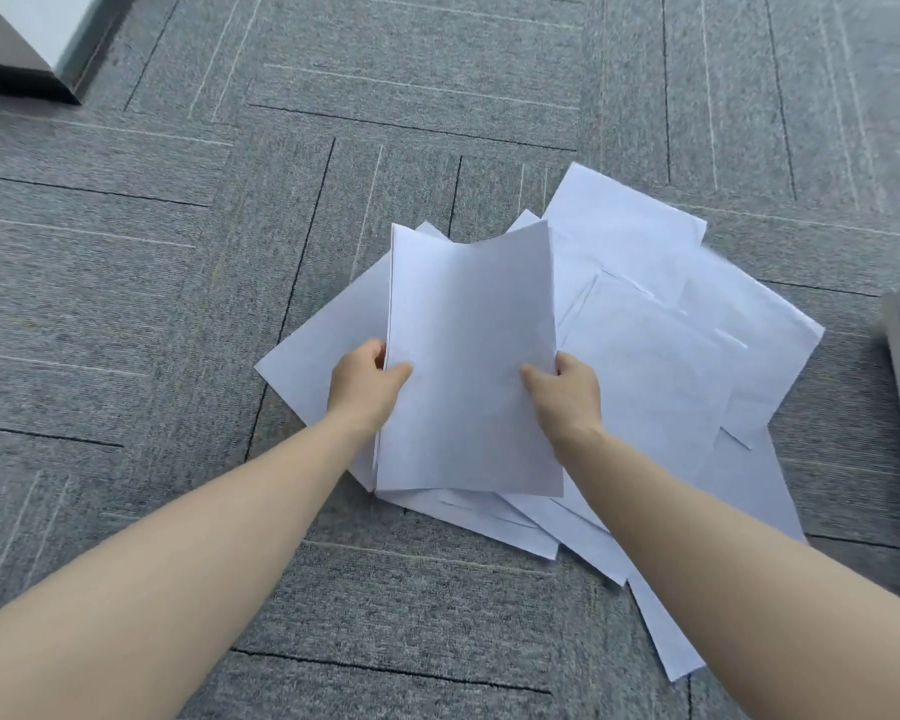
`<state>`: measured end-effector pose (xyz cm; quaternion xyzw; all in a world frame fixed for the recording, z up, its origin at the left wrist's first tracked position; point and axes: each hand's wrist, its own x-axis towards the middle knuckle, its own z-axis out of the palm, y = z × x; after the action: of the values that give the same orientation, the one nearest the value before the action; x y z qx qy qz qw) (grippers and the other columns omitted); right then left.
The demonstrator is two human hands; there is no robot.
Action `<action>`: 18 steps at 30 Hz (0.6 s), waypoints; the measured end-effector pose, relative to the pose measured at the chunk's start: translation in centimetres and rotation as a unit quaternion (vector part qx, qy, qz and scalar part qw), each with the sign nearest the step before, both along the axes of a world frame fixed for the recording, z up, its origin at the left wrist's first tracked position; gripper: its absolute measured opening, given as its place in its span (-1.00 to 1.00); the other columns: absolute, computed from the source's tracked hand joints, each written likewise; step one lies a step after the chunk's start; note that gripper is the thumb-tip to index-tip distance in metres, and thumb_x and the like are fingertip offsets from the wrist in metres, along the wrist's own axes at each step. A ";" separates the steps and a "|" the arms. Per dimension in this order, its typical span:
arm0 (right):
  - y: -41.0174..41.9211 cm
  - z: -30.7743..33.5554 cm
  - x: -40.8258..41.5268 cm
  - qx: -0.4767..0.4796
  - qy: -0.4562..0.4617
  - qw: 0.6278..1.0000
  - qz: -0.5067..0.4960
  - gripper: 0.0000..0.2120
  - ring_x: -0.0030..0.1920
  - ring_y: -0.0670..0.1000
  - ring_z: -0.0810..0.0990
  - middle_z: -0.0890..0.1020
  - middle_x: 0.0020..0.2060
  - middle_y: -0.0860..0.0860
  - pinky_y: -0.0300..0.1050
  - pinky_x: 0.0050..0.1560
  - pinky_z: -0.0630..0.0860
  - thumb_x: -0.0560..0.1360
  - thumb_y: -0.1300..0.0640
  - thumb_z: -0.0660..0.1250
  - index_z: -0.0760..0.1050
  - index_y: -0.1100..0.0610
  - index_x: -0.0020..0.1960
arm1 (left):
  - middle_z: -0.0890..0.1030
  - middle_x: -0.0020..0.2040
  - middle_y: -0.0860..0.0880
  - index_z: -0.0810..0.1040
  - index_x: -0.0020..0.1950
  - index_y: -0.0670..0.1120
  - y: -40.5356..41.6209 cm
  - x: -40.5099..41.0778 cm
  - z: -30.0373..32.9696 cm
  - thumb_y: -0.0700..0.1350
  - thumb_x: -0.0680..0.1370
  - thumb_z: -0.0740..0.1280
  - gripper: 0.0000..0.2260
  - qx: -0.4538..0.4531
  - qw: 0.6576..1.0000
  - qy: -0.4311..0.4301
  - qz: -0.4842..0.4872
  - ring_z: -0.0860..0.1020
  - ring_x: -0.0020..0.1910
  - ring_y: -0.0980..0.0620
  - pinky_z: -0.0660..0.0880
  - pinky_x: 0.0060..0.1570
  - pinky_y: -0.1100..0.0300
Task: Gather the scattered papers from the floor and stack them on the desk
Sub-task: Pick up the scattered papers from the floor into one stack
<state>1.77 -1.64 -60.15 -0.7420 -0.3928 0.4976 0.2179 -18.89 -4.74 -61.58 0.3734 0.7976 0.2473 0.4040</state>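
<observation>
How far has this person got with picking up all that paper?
Done so far: a small bundle of sheets has been collected. In hand: the left hand and right hand each hold one side edge of that bundle, above the floor. Left to do: many loose sheets lie fanned out on the grey carpet, and nothing shows stacked on a desk in this view.

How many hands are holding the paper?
2. The left hand grips the left edge of the held sheets, and the right hand grips their right edge. More papers lie on the carpet.
</observation>
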 end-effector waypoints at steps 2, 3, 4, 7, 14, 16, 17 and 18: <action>-0.1 0.5 1.9 0.015 0.001 0.999 -0.039 -0.90 -0.14 0.18 0.64 0.65 -0.20 0.09 0.08 -0.06 0.61 0.46 0.18 0.31 0.54 0.22 -0.12 | 0.61 -0.20 -0.10 0.55 -0.09 -0.21 1.2 2.0 0.0 -0.09 0.46 0.34 -0.83 0.031 0.999 -0.018 -0.003 0.52 -0.20 -0.12 0.46 -0.17 0.05; -0.1 0.8 2.9 0.019 0.000 0.998 -0.060 -0.93 -0.18 0.15 0.62 0.64 -0.23 0.05 0.03 -0.10 0.59 0.47 0.19 0.31 0.53 0.19 -0.14 | 0.57 -0.25 -0.09 0.53 -0.11 -0.23 1.7 3.2 0.1 -0.09 0.46 0.34 -0.81 0.039 0.999 -0.024 -0.008 0.48 -0.24 -0.11 0.42 -0.23 0.08; -0.3 0.9 4.1 0.023 -0.007 0.997 -0.079 -0.94 -0.21 0.13 0.60 0.62 -0.26 0.02 -0.03 -0.15 0.56 0.47 0.19 0.31 0.53 0.17 -0.16 | 0.54 -0.28 -0.09 0.52 -0.12 -0.23 2.2 4.3 0.0 -0.09 0.46 0.34 -0.81 0.040 0.999 -0.030 -0.019 0.46 -0.26 -0.12 0.40 -0.25 0.09; -0.9 0.8 7.5 0.012 -0.066 0.990 -0.124 -0.88 -0.24 0.11 0.53 0.59 -0.27 0.08 -0.08 -0.22 0.45 0.45 0.18 0.29 0.53 0.25 -0.15 | 0.64 -0.11 -0.16 0.56 -0.06 -0.19 3.1 7.8 -0.4 -0.08 0.46 0.36 -0.82 0.017 0.995 -0.038 -0.089 0.57 -0.11 -0.17 0.50 -0.12 0.02; -2.5 -0.1 12.9 -0.099 -0.207 0.962 -0.149 -0.83 0.03 0.15 0.27 0.29 0.07 0.05 0.02 0.02 0.42 0.48 0.16 0.17 0.33 0.09 -0.30 | 0.49 0.09 -0.08 0.55 -0.10 -0.06 4.4 14.1 -0.6 -0.10 0.45 0.32 -0.92 -0.031 0.980 0.016 -0.196 0.49 0.00 -0.08 0.34 -0.21 0.22; -2.8 -0.4 13.6 -0.121 -0.198 0.958 -0.169 -0.87 0.09 0.18 0.31 0.27 0.12 0.03 -0.03 -0.04 0.39 0.49 0.18 0.15 0.47 0.09 -0.15 | 0.52 0.06 -0.09 0.55 -0.10 -0.09 4.6 15.0 -0.5 -0.12 0.42 0.31 -0.91 -0.048 0.980 0.000 -0.191 0.50 -0.17 -0.03 0.34 -0.35 0.22; -2.8 -0.4 13.7 -0.124 -0.191 0.957 -0.177 -0.85 0.12 0.21 0.36 0.26 0.12 0.03 -0.06 -0.06 0.38 0.49 0.19 0.16 0.51 0.10 -0.09 | 0.55 0.04 -0.10 0.54 -0.09 -0.10 4.7 15.3 -0.4 -0.14 0.41 0.31 -0.89 -0.054 0.981 -0.008 -0.187 0.51 -0.21 -0.03 0.37 -0.39 0.21; -2.8 -0.4 13.9 -0.126 -0.181 0.958 -0.185 -0.83 0.13 0.24 0.40 0.25 0.11 0.03 -0.07 -0.06 0.40 0.48 0.20 0.16 0.53 0.11 -0.07 | 0.58 0.01 -0.10 0.53 -0.06 -0.12 4.6 15.6 -0.3 -0.16 0.41 0.31 -0.87 -0.057 0.981 -0.014 -0.184 0.54 -0.20 -0.05 0.44 -0.37 0.18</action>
<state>15.63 -4.40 -60.58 -0.9009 -0.2154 0.3514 0.1363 -3.27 -0.12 -61.90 0.4866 0.7225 0.1279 0.4742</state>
